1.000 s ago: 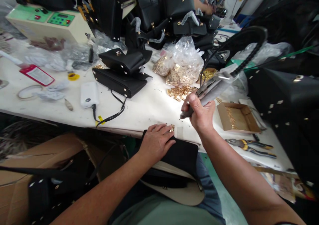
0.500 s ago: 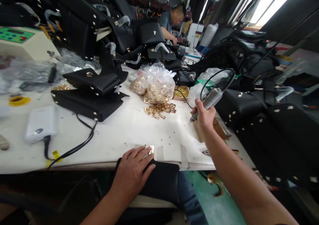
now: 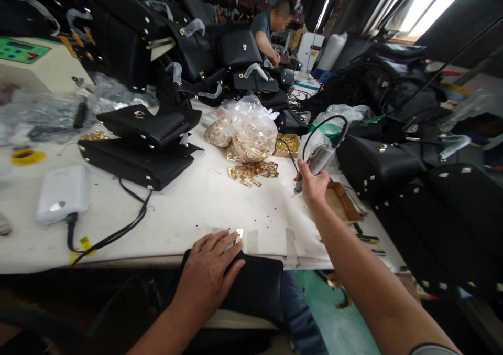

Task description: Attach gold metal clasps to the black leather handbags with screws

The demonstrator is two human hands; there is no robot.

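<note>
My left hand point(image 3: 210, 268) lies flat with its fingers stretched over the edge of a black leather piece point(image 3: 259, 287) at the table's front. Beside its fingertips is a small shiny gold metal plate point(image 3: 239, 234), partly covered by them. My right hand point(image 3: 315, 186) is wrapped around a grey corded electric screwdriver point(image 3: 323, 158), whose thin bit points down and left above the white table. Further back, several loose gold plates point(image 3: 253, 172) lie in a heap before clear plastic bags point(image 3: 251, 135) filled with gold parts.
Black handbags point(image 3: 137, 158) rest at the left, near a white power box point(image 3: 63, 193) with a black cable. A small box of gold screws point(image 3: 286, 144) stands at the back. On the right are a cardboard tray point(image 3: 341, 204), tools and more black bags point(image 3: 440, 208). A person point(image 3: 271, 30) works behind.
My right hand has carried the screwdriver left, away from above the cardboard tray, which now shows more. My left hand and the gold plate stay in place.
</note>
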